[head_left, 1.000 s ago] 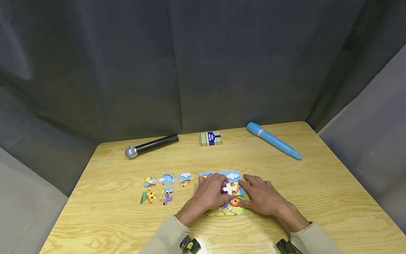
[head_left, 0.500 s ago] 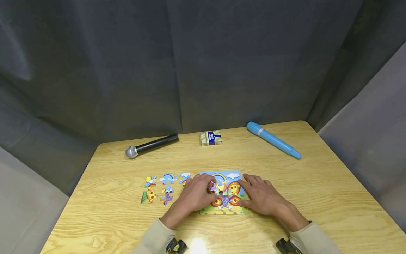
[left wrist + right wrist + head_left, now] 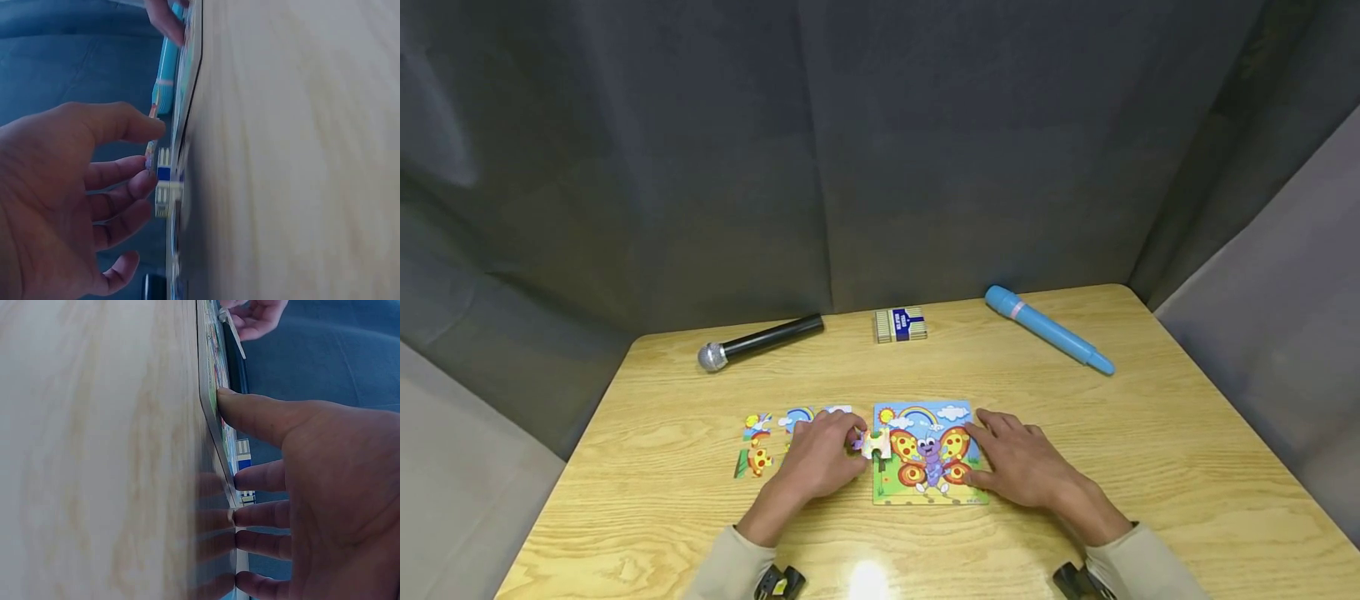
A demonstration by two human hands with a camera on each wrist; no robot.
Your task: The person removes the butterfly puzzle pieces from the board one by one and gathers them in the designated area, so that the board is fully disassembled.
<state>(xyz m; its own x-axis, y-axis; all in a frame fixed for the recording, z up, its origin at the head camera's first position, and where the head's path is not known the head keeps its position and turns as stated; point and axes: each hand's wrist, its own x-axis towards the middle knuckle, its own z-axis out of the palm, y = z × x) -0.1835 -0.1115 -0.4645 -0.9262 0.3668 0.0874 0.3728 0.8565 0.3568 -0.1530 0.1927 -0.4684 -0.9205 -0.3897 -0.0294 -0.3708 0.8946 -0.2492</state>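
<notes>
A puzzle piece is pinched between the thumb and fingers of my left hand, just off the left edge of the puzzle board. The left wrist view shows that piece edge-on, raised above the tabletop. The puzzle board carries a butterfly picture with a sun, rainbow and cloud. At its right edge rests my right hand, thumb on the board and fingers spread straight along the side. Left of the board lie loose puzzle pieces, some of them hidden behind my left hand.
Along the back of the wooden table lie a black microphone, a clear box of sticks with a blue label, and a blue marker-shaped tube. A dark curtain hangs behind the table.
My left hand has moved left from over the board, carrying the pinched puzzle piece and uncovering the butterfly picture. My right hand has stayed at the board's right edge.
</notes>
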